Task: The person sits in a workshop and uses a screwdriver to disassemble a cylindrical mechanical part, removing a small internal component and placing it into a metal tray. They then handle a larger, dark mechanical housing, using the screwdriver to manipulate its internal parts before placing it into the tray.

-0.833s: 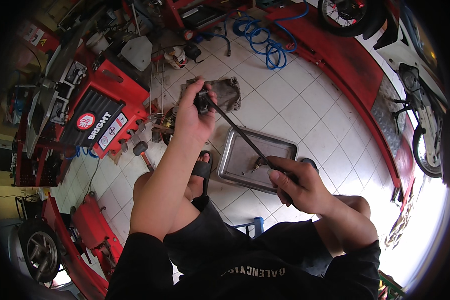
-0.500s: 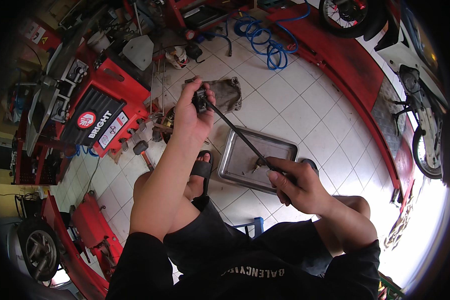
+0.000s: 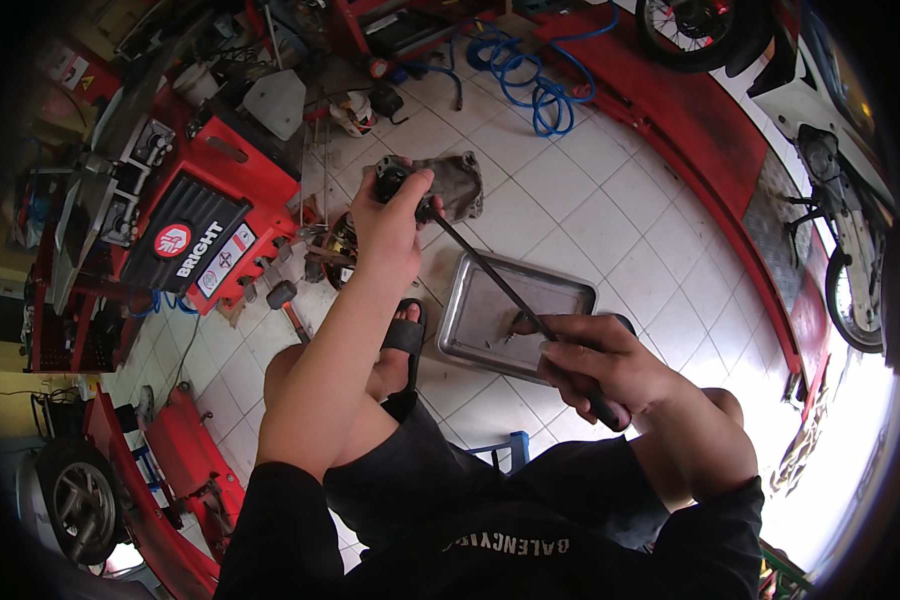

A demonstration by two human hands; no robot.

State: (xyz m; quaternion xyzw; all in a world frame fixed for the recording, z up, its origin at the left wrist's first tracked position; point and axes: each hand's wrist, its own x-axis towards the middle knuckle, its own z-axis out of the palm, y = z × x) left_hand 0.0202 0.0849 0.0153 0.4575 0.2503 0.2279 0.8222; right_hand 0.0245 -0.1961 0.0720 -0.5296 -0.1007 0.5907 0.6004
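My left hand (image 3: pixel 395 235) is raised in front of me, fingers wrapped round a small dark metal part (image 3: pixel 391 178). The fingers cover much of that part, and its exact kind is unclear. A long black screwdriver (image 3: pixel 490 272) slants up to it, its tip end hidden beside the left fingers. Lower down, my right hand (image 3: pixel 605 362) grips the screwdriver near its handle, whose butt sticks out below the palm. Beneath the shaft lies a shallow metal tray (image 3: pixel 444 325) on the floor, with a small metal piece (image 3: pixel 517 326) in it.
A grey metal casing (image 3: pixel 458 185) rests on the tiles beyond my left hand. The red machine (image 3: pixel 225 160) stands to the left, a mallet (image 3: pixel 283 296) near its foot. Blue hose (image 3: pixel 550 105) coils at the far side; a red ramp (image 3: pixel 660 110) and a motorcycle (image 3: pixel 828 180) are right.
My left hand has turned the metal part, with the thumb now across it. My right hand has shifted its grip slightly, and the handle's butt now shows below it.
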